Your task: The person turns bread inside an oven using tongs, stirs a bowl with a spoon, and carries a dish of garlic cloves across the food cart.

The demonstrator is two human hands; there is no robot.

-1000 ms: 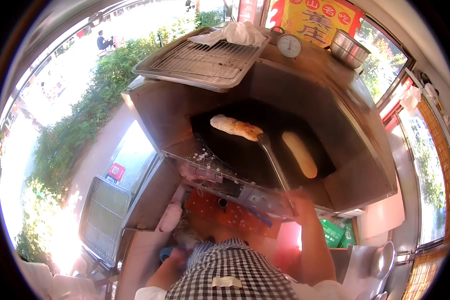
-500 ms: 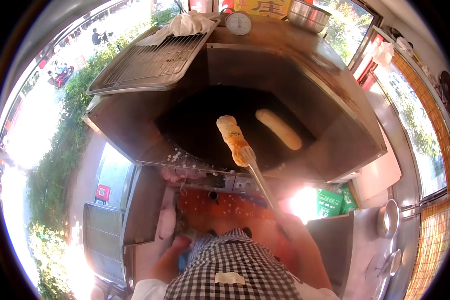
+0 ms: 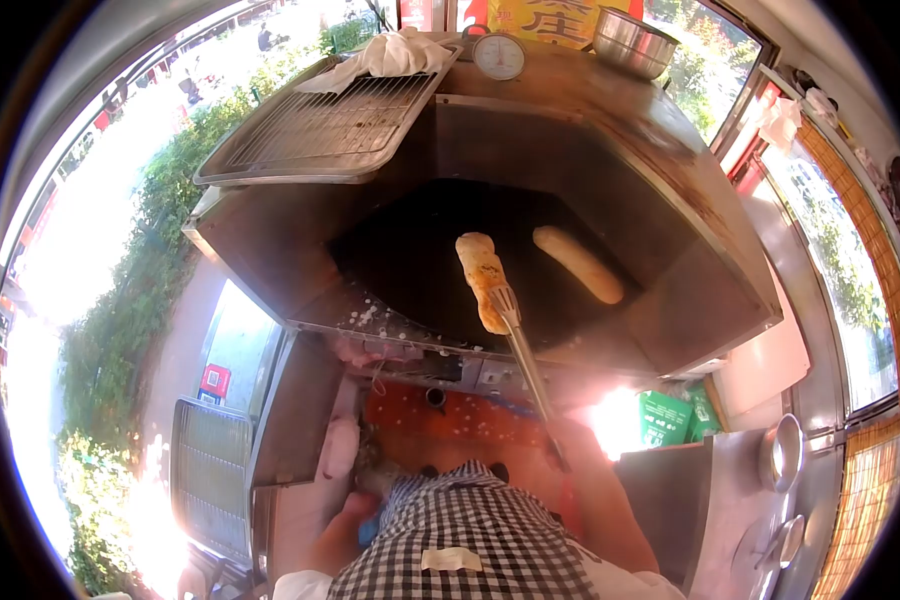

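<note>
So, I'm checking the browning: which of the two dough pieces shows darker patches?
The left piece, at the tip of the metal utensil; the other piece, apart from the utensil, is more evenly coloured.

Two breads (image 3: 578, 265), one utensil (image 3: 528, 370), two hands (image 3: 582, 445)
Around the person there are one apron (image 3: 470, 520) with one strip of tape (image 3: 451, 559), two racks (image 3: 305, 125), one cloth (image 3: 405, 53), one dial (image 3: 498, 57), at least two steel bowls (image 3: 633, 44), one yellow sign (image 3: 547, 22), two green boxes (image 3: 663, 418) and one red card (image 3: 214, 379). The white specks (image 3: 370, 317) are too small and numerous to count.
</note>
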